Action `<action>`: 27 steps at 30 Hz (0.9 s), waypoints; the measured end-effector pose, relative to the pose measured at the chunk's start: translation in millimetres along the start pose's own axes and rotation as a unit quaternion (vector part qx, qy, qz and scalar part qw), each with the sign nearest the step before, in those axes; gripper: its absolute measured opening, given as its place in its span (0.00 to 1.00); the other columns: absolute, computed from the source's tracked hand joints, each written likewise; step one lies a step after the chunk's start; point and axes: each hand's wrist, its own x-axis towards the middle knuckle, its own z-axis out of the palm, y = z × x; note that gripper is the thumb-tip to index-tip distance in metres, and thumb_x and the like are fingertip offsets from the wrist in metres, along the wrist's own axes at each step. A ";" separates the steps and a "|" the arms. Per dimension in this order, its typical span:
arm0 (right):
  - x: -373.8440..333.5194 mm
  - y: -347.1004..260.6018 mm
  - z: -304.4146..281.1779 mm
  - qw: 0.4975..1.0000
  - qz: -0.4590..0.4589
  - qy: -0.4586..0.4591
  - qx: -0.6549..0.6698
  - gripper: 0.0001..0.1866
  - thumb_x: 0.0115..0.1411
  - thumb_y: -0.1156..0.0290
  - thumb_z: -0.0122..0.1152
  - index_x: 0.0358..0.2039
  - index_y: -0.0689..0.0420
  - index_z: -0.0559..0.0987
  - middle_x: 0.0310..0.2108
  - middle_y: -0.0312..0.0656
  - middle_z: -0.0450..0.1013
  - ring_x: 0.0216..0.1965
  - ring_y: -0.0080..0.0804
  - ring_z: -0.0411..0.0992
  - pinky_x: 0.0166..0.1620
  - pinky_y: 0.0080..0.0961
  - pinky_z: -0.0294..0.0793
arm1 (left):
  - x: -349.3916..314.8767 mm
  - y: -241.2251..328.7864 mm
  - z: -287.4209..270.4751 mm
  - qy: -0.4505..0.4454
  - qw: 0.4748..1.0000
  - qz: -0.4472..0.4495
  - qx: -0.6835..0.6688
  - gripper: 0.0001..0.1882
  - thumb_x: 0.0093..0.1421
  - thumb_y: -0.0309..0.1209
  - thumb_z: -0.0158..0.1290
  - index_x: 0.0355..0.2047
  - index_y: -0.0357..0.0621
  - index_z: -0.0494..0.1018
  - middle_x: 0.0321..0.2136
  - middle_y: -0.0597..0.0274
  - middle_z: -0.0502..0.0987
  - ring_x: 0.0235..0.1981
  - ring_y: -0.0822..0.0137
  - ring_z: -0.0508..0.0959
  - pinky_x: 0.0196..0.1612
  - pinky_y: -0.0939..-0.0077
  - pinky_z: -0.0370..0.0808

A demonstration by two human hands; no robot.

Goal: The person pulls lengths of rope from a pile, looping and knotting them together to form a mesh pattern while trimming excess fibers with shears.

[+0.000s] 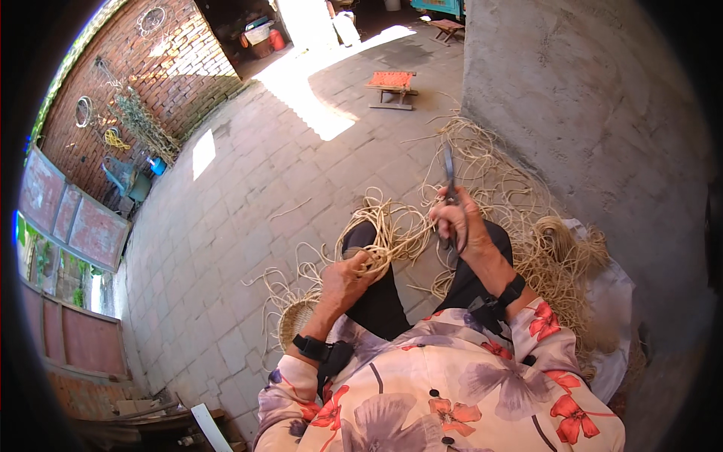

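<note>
My left hand [349, 277] is closed on a loose bundle of pale straw cord [390, 230] above my left knee. Loops of the cord spread to the right, toward my other hand. In my right hand [456, 218] is a pair of dark metal scissors [449, 167], its blades pointing away from me and looking nearly together. The fingers are around the handles. A woven straw piece [297, 324] with loose cord ends sits under my left forearm, partly hidden by it.
A large tangled heap of cord [542, 282] lies to my right on a white sheet [611, 301], against a grey wall [595, 98]. A small red-topped folding stool [392, 80] stands ahead on the paved floor. Along the brick wall are a watering can [128, 179] and dried plants [143, 124].
</note>
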 end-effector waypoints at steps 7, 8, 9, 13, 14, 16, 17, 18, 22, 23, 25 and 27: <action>-12.2 -69.9 -96.6 0.961 -0.189 0.200 0.013 0.17 0.53 0.81 0.54 0.44 0.60 0.65 0.26 0.45 0.71 0.20 0.22 0.69 0.20 0.18 0.70 | -15.3 -87.8 -93.7 0.182 0.962 -0.168 0.114 0.12 0.52 0.30 0.59 0.38 0.49 0.75 0.19 0.63 0.77 0.21 0.69 0.77 0.24 0.72 0.71; -15.7 -77.2 -105.8 0.962 -0.187 0.197 0.015 0.17 0.53 0.81 0.54 0.44 0.60 0.65 0.26 0.45 0.71 0.20 0.22 0.69 0.20 0.18 0.70 | -21.5 -98.2 -109.9 0.187 0.961 -0.181 0.097 0.12 0.53 0.30 0.59 0.39 0.49 0.75 0.18 0.65 0.76 0.21 0.70 0.77 0.24 0.71 0.70; -18.5 -84.2 -111.1 0.961 -0.191 0.199 -0.012 0.17 0.53 0.81 0.54 0.44 0.60 0.65 0.25 0.45 0.71 0.20 0.22 0.69 0.21 0.18 0.70 | -29.0 -104.0 -121.6 0.192 0.958 -0.196 0.082 0.12 0.53 0.30 0.59 0.39 0.49 0.75 0.17 0.67 0.76 0.20 0.70 0.76 0.23 0.71 0.70; -31.5 -110.5 -139.5 0.937 -0.230 0.255 -0.059 0.17 0.52 0.82 0.53 0.43 0.60 0.66 0.26 0.44 0.71 0.19 0.22 0.67 0.21 0.18 0.68 | -19.2 -68.1 -136.2 0.113 0.977 -0.183 -0.012 0.17 0.53 0.32 0.59 0.44 0.48 0.74 0.26 0.65 0.78 0.26 0.70 0.78 0.27 0.73 0.72; -36.1 -118.6 -156.1 0.937 -0.231 0.256 -0.059 0.17 0.52 0.82 0.53 0.43 0.60 0.66 0.26 0.44 0.71 0.19 0.22 0.67 0.21 0.18 0.68 | -17.5 -59.7 -138.4 0.040 0.952 -0.157 -0.258 0.21 0.52 0.32 0.59 0.47 0.47 0.72 0.32 0.63 0.78 0.30 0.69 0.78 0.31 0.73 0.74; -45.0 -138.0 -187.0 0.927 -0.256 0.266 -0.060 0.16 0.53 0.81 0.51 0.43 0.60 0.67 0.27 0.42 0.70 0.19 0.22 0.67 0.21 0.18 0.68 | -20.4 -62.2 -142.8 -0.095 0.814 -0.113 -0.562 0.29 0.52 0.35 0.59 0.54 0.44 0.66 0.46 0.57 0.74 0.39 0.67 0.77 0.40 0.72 0.76; -50.8 -146.5 -198.1 0.926 -0.258 0.267 -0.061 0.16 0.53 0.81 0.51 0.43 0.60 0.67 0.27 0.42 0.70 0.19 0.22 0.67 0.21 0.18 0.68 | -15.9 -69.1 -139.9 -0.096 0.814 -0.111 -0.562 0.29 0.52 0.35 0.59 0.54 0.44 0.66 0.46 0.57 0.74 0.39 0.67 0.77 0.40 0.72 0.76; -59.8 -154.2 -203.1 0.933 -0.241 0.263 -0.047 0.15 0.54 0.81 0.50 0.44 0.59 0.67 0.27 0.42 0.70 0.19 0.21 0.67 0.21 0.18 0.68 | -10.8 -72.1 -138.2 -0.033 0.862 -0.186 -0.470 0.27 0.52 0.36 0.59 0.53 0.45 0.67 0.44 0.57 0.75 0.38 0.66 0.78 0.39 0.70 0.76; -79.8 -159.2 -187.0 0.946 -0.215 0.239 -0.038 0.15 0.56 0.79 0.49 0.45 0.58 0.68 0.28 0.41 0.71 0.19 0.20 0.67 0.20 0.19 0.68 | 2.0 -112.1 -105.4 0.082 0.974 -0.187 0.103 0.11 0.51 0.32 0.55 0.36 0.46 0.77 0.32 0.57 0.80 0.31 0.63 0.80 0.34 0.69 0.75; -81.9 -159.1 -186.7 0.946 -0.215 0.236 -0.047 0.15 0.56 0.79 0.49 0.45 0.58 0.68 0.28 0.41 0.71 0.19 0.20 0.68 0.20 0.19 0.68 | 13.0 -100.8 -93.8 0.099 0.976 -0.147 0.130 0.09 0.50 0.30 0.55 0.34 0.46 0.78 0.31 0.58 0.80 0.30 0.62 0.80 0.33 0.70 0.75; -86.1 -162.2 -186.7 0.948 -0.214 0.228 -0.054 0.15 0.56 0.78 0.50 0.45 0.58 0.68 0.28 0.41 0.71 0.19 0.20 0.68 0.20 0.19 0.68 | 35.4 -77.4 -82.2 0.088 0.989 -0.084 0.085 0.11 0.49 0.28 0.55 0.35 0.48 0.77 0.33 0.60 0.79 0.33 0.59 0.79 0.37 0.67 0.74; -89.4 -164.2 -186.3 0.945 -0.218 0.240 -0.050 0.14 0.56 0.79 0.50 0.44 0.58 0.69 0.27 0.41 0.71 0.19 0.20 0.68 0.20 0.18 0.68 | 55.3 -51.7 -64.2 0.045 0.994 0.070 0.070 0.13 0.48 0.27 0.55 0.37 0.51 0.77 0.35 0.60 0.78 0.38 0.60 0.76 0.42 0.64 0.71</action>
